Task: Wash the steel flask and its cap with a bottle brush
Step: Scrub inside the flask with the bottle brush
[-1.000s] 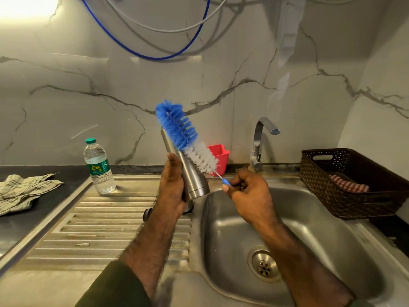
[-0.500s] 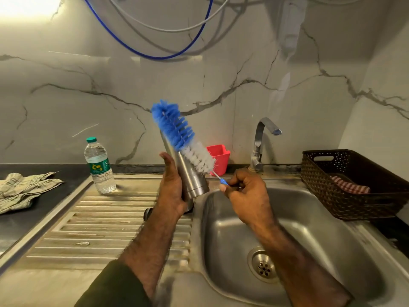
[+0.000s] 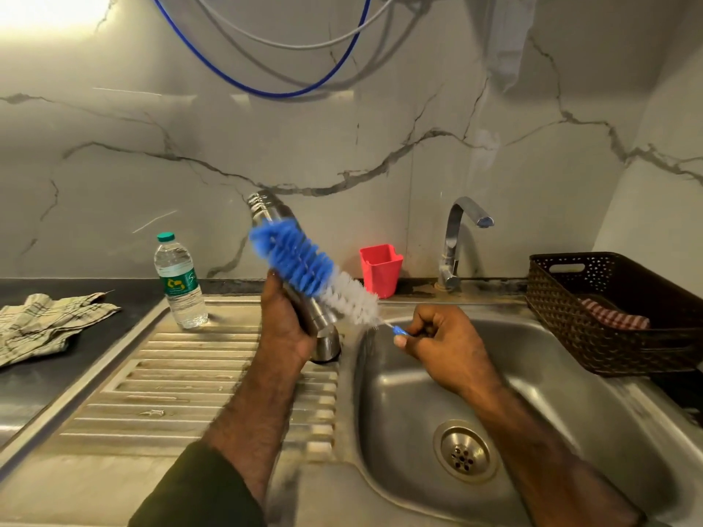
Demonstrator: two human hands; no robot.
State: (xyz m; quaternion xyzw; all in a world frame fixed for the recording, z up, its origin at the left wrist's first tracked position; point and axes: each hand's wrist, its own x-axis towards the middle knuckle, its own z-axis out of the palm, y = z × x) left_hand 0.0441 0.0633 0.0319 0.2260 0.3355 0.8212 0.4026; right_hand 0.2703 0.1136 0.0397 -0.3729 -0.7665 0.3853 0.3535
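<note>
Head view: the left hand grips the steel flask around its lower body, holding it tilted, threaded open neck up and leaning left, base down over the seam between the drainboard and the sink. The right hand pinches the blue handle tip of the brush, fingers curled round it. The brush lies along the flask's outside, blue bristles against the upper body just below the neck, white bristles lower down toward the right hand. No cap can be made out. A water bottle stands on the drainboard's far left corner, with a cloth on the dark counter beside it. A red cup sits behind the sink near the tap. A brown basket stands to the right.
</note>
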